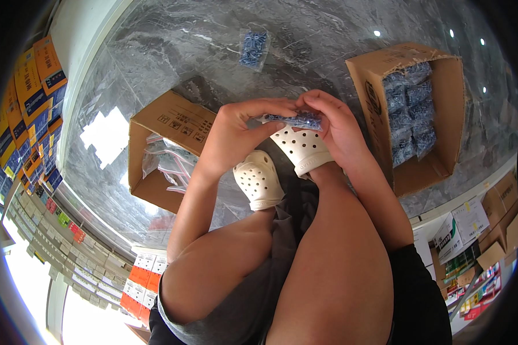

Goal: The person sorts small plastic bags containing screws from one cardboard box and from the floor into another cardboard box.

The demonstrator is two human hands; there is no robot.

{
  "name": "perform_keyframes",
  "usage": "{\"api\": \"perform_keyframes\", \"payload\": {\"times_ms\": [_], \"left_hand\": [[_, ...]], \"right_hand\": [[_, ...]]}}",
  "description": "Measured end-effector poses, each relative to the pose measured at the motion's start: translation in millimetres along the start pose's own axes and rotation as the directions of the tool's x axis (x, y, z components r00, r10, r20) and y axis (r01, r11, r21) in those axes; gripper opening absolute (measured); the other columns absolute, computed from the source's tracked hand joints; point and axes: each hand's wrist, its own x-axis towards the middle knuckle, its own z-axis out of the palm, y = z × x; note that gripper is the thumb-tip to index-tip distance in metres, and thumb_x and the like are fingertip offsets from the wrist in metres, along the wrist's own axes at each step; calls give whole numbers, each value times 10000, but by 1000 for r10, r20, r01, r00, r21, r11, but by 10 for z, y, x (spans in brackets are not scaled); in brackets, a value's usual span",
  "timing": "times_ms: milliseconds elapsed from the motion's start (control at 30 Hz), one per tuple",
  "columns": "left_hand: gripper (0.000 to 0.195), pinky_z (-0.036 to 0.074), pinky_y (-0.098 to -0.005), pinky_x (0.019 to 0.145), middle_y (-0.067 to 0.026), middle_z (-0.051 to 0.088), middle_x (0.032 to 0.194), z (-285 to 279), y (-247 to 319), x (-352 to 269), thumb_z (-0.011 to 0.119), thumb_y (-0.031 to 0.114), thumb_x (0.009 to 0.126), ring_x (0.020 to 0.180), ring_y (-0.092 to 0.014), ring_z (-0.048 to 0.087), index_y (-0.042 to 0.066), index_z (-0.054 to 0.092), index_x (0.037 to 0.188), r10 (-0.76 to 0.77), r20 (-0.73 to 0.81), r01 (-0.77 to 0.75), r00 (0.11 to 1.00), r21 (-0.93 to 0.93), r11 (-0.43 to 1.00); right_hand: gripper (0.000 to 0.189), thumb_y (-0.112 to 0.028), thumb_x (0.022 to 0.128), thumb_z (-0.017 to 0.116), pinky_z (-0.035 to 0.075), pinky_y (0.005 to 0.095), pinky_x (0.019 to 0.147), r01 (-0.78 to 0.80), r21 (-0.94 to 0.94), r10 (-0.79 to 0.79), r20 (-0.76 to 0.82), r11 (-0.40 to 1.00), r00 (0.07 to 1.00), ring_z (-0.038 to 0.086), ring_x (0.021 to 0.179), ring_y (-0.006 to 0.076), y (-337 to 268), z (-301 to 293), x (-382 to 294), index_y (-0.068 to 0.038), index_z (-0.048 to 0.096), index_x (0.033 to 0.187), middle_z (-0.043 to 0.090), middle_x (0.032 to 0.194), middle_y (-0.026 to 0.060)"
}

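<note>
Between my two hands is a clear plastic bag of small blue parts point(304, 120), probably screws or wall plugs. My left hand point(237, 133) pinches its left end between thumb and fingers. Around its right end curl the fingers of my right hand point(331, 116). A similar bag of blue parts point(254, 49) lies flat on the floor beyond my hands. To the right, an open cardboard box point(446, 125) holds several such bags in rows. Another open cardboard box point(164, 116) at my left contains clear plastic zip bags point(175, 161); my left forearm hides part of it.
Grey marbled tile point(311, 26) forms the floor. My feet wear white perforated clogs point(259, 179) below the hands. Orange and blue cartons point(30, 99) are stacked at the far left. Shelves with small boxes point(69, 250) run along the lower left; more cartons point(462, 228) stand at the lower right.
</note>
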Motion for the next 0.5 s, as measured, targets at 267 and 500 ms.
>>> {"api": "perform_keyframes", "payload": {"times_ms": [267,500], "left_hand": [[267,414,-326,960,-114,640,1050,5,-12,11,576,-119,735,1147,-236,513,0,663,958,40,-3,-40,999,61,997],[297,394,-339,984,-125,628,1068,-1,5,11,551,-171,720,1164,-240,493,-32,649,963,31,15,-31,999,42,999]], "right_hand": [[143,-138,875,515,474,209,711,18,-74,-20,-26,997,999,585,814,74,14,-3,18,-30,600,918,624,882,38],[162,-139,880,501,474,223,758,33,-59,-33,-10,998,999,593,874,100,-6,17,19,-24,584,957,624,921,59]]}}
